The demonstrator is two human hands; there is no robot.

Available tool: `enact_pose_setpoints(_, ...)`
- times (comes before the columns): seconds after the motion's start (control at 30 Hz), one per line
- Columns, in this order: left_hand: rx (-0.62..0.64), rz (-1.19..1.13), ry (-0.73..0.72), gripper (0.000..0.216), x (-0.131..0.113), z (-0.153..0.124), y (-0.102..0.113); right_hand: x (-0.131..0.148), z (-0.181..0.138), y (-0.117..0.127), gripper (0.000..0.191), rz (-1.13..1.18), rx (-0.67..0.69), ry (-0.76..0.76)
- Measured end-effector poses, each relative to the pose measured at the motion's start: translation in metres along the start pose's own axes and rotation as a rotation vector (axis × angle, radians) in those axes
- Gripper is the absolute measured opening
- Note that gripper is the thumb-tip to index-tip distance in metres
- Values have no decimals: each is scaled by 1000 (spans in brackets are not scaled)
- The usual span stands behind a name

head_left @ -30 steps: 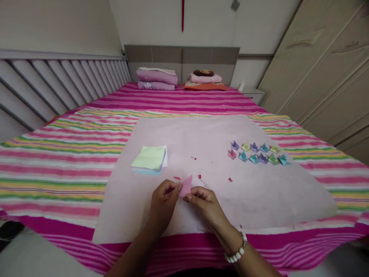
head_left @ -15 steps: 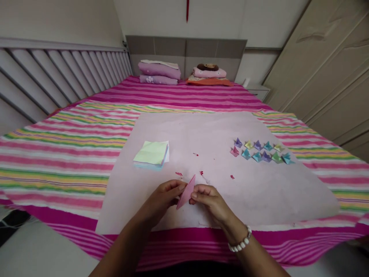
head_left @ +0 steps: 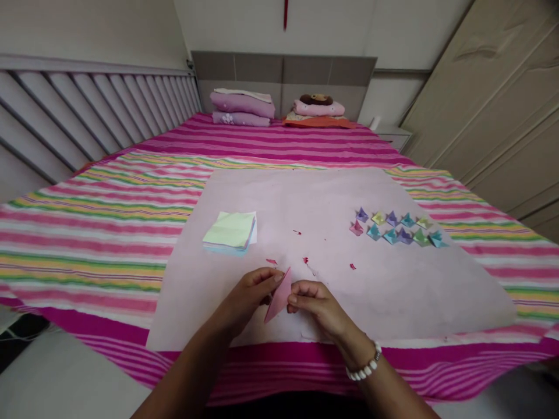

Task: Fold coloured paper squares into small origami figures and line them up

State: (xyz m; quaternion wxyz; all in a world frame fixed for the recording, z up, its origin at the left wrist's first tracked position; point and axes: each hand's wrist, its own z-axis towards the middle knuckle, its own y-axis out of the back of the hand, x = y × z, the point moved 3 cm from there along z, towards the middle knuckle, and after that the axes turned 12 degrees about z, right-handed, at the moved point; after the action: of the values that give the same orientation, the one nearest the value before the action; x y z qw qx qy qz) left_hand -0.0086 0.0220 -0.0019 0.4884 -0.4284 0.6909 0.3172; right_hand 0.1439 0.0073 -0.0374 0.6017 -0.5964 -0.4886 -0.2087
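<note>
A folded pink paper piece (head_left: pixel 278 296) is pinched between both hands above the near edge of a pale pink sheet (head_left: pixel 406 291) laid on the bed. My left hand (head_left: pixel 248 294) grips its left side with closed fingers. My right hand (head_left: pixel 317 305), with a white bead bracelet on the wrist, pinches its right side. A stack of pastel paper squares (head_left: pixel 230 232), green on top, lies to the far left of the hands. Several small folded paper figures (head_left: pixel 397 228) in purple, yellow, blue, green and pink sit in two rows at the right.
Tiny red paper scraps (head_left: pixel 305 261) dot the sheet just beyond the hands. The striped bedspread (head_left: pixel 100 233) covers the bed. Folded blankets (head_left: pixel 242 107) and a pillow pile (head_left: pixel 317 112) lie at the headboard. A slatted rail (head_left: pixel 87 116) runs on the left, wardrobe doors (head_left: pixel 493 105) on the right.
The pink paper has turned from a flat upright triangle to an edge-on slanted piece, hanging lower between the hands. The view has shifted slightly.
</note>
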Motion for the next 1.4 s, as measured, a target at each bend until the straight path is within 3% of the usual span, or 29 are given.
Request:
enact_pose_setpoints(0.37,-24,14,20,25,0,-2,1,4,-1,1,19,18,-27,12)
enact_pose_setpoints(0.57,43,29,-13,22,0,-3,0,4,2,1,17,43,-71,22)
enact_pose_setpoints(0.83,-136,165,-82,14,2,8,-8,3,11,0,23,52,-179,120)
enact_pose_setpoints(1.0,-411,515,-157,7,3,5,-9,0,12,-3,41,116,-244,174)
enact_pose_setpoints(1.17,-457,743,-240,8,0,3,-11,3,8,-12,38,-50,-191,219)
enact_pose_setpoints(1.3,-452,728,-267,11,-2,2,-11,7,6,-15,30,-246,-202,298)
enact_pose_setpoints(1.4,-437,664,-235,10,0,1,-9,12,4,-13,31,-417,-292,436)
